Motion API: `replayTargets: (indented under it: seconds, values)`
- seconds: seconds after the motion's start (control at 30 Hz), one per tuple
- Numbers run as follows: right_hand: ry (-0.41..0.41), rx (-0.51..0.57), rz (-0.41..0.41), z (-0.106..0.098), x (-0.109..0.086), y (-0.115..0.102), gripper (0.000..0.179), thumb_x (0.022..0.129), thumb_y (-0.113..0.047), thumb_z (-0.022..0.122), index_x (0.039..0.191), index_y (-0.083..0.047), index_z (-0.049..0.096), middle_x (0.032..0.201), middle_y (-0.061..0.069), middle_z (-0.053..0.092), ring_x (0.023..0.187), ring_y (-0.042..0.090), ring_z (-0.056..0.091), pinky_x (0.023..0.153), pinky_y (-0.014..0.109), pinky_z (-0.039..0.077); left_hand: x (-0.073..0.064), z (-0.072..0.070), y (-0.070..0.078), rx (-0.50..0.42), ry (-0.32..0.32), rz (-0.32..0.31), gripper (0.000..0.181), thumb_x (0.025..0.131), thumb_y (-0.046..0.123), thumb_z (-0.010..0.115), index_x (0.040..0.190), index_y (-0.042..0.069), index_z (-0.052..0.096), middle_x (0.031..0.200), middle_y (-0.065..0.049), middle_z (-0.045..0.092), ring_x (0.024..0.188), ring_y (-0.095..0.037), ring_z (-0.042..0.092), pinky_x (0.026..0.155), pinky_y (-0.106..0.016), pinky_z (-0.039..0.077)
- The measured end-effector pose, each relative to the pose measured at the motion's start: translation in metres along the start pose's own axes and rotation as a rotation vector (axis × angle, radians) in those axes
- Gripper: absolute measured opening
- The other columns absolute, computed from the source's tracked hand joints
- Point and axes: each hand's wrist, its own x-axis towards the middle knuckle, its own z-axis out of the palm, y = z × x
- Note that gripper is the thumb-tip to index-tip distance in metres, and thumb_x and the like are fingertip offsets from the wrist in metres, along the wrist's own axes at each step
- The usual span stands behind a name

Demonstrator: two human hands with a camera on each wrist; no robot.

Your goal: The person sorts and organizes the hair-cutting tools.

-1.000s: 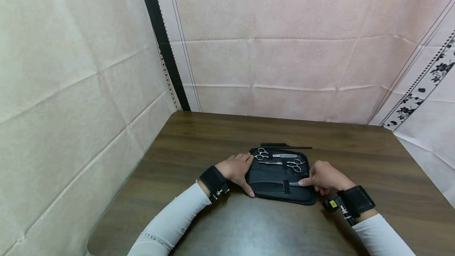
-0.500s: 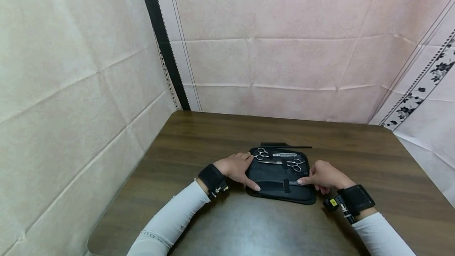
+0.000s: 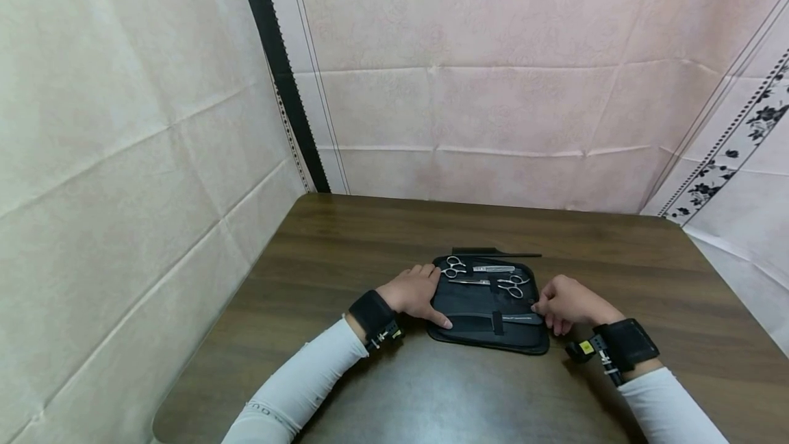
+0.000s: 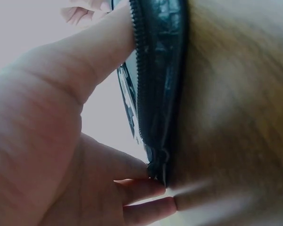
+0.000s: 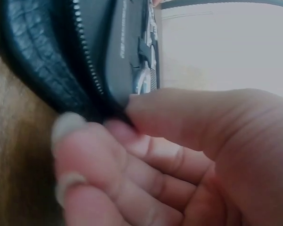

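A black zip case (image 3: 462, 300) lies unfolded on the table, its outside textured like reptile skin. Inside, two pairs of silver scissors (image 3: 514, 287) lie under straps, handles facing opposite ways. Nearer the front, a strap holds a long flat dark tool (image 3: 520, 318) with a greyish right end. My left hand (image 3: 418, 293) rests at the case's left edge, fingers extended and thumb over the inside. At the right edge, my right hand (image 3: 567, 301) pinches the case's rim between thumb and fingers; its thumb (image 5: 165, 110) lies by the zip teeth in the right wrist view.
Just behind the case lies a black tail comb (image 3: 474, 251), its thin tail pointing right. The brown wooden table (image 3: 370, 225) meets pale cloth hangings (image 3: 505, 108) at the back and left. Both wrists wear black bands with small cameras.
My right thumb has slid off the dark tool's greyish end to the case's right edge. My left thumb has shifted from the front left corner onto the inside of the case.
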Motion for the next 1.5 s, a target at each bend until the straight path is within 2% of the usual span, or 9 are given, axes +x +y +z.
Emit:
replayTargets:
  seconds: [0.2, 0.37, 0.53, 0.67, 0.8, 0.9, 1.1, 1.5]
  values:
    - [-0.039, 0.048, -0.018, -0.004, -0.001, 0.000, 0.014, 0.095, -0.002, 0.062, 0.083, 0.001, 0.069, 0.068, 0.010, 0.066, 0.058, 0.023, 0.069, 0.056, 0.038, 0.060, 0.001, 0.000, 0.000, -0.003, 0.004, -0.014, 0.117, 0.082, 0.077, 0.069, 0.165, 0.008, 0.024, 0.171, -0.011, 0.028, 0.156, -0.029, 0.030, 0.127, -0.044, 0.030]
    - [-0.012, 0.015, 0.008, -0.004, -0.002, -0.005, 0.003, 0.093, 0.000, 0.065, 0.091, 0.000, 0.063, 0.070, 0.009, 0.064, 0.057, 0.022, 0.066, 0.055, 0.037, 0.059, -0.001, -0.001, 0.002, -0.022, -0.003, -0.019, 0.118, 0.083, 0.076, 0.070, 0.166, 0.008, 0.022, 0.172, -0.012, 0.026, 0.157, -0.029, 0.029, 0.127, -0.044, 0.029]
    - [-0.003, -0.027, -0.018, -0.003, -0.003, -0.011, 0.008, 0.093, 0.002, 0.065, 0.097, -0.003, 0.060, 0.073, 0.007, 0.064, 0.057, 0.020, 0.062, 0.053, 0.034, 0.056, -0.002, -0.003, 0.004, -0.014, -0.005, -0.020, 0.117, 0.083, 0.076, 0.070, 0.165, 0.007, 0.023, 0.171, -0.012, 0.027, 0.157, -0.029, 0.030, 0.127, -0.043, 0.029]
    - [-0.055, -0.061, -0.109, -0.005, -0.006, -0.013, 0.006, 0.091, 0.002, 0.068, 0.089, -0.005, 0.067, 0.076, 0.004, 0.064, 0.060, 0.020, 0.061, 0.055, 0.033, 0.056, -0.001, -0.003, 0.003, -0.005, -0.009, -0.021, 0.117, 0.083, 0.077, 0.069, 0.165, 0.007, 0.023, 0.171, -0.012, 0.027, 0.157, -0.029, 0.030, 0.127, -0.044, 0.029]
    - [-0.081, -0.124, -0.158, -0.004, -0.006, -0.013, 0.013, 0.086, -0.008, 0.080, 0.084, -0.008, 0.068, 0.073, 0.000, 0.062, 0.060, 0.016, 0.059, 0.055, 0.030, 0.053, 0.001, -0.001, 0.001, -0.001, -0.016, -0.013, 0.118, 0.083, 0.079, 0.067, 0.165, 0.007, 0.023, 0.171, -0.012, 0.026, 0.157, -0.029, 0.030, 0.127, -0.043, 0.029]
    - [-0.065, -0.184, -0.168, -0.001, -0.005, -0.014, 0.019, 0.083, -0.011, 0.085, 0.080, -0.011, 0.066, 0.069, -0.003, 0.056, 0.060, 0.013, 0.055, 0.055, 0.026, 0.047, 0.001, -0.001, -0.002, -0.016, -0.021, 0.002, 0.116, 0.084, 0.078, 0.066, 0.165, 0.007, 0.023, 0.171, -0.012, 0.026, 0.157, -0.029, 0.030, 0.127, -0.042, 0.029]
    - [-0.043, -0.235, -0.168, 0.002, -0.003, -0.015, 0.018, 0.081, -0.003, 0.080, 0.079, -0.012, 0.065, 0.070, -0.003, 0.054, 0.063, 0.014, 0.052, 0.057, 0.025, 0.041, 0.001, -0.004, -0.004, -0.029, -0.022, 0.006, 0.104, 0.090, 0.071, 0.065, 0.164, 0.008, 0.029, 0.170, -0.012, 0.030, 0.156, -0.028, 0.032, 0.126, -0.038, 0.031]
    - [-0.049, -0.222, -0.136, 0.005, -0.001, -0.017, 0.017, 0.080, 0.000, 0.077, 0.083, -0.011, 0.065, 0.067, -0.003, 0.051, 0.060, 0.015, 0.051, 0.056, 0.026, 0.040, -0.002, -0.005, -0.005, -0.018, 0.009, 0.030, 0.115, 0.082, 0.071, 0.075, 0.164, 0.005, 0.027, 0.169, -0.011, 0.031, 0.154, -0.028, 0.033, 0.125, -0.042, 0.033]
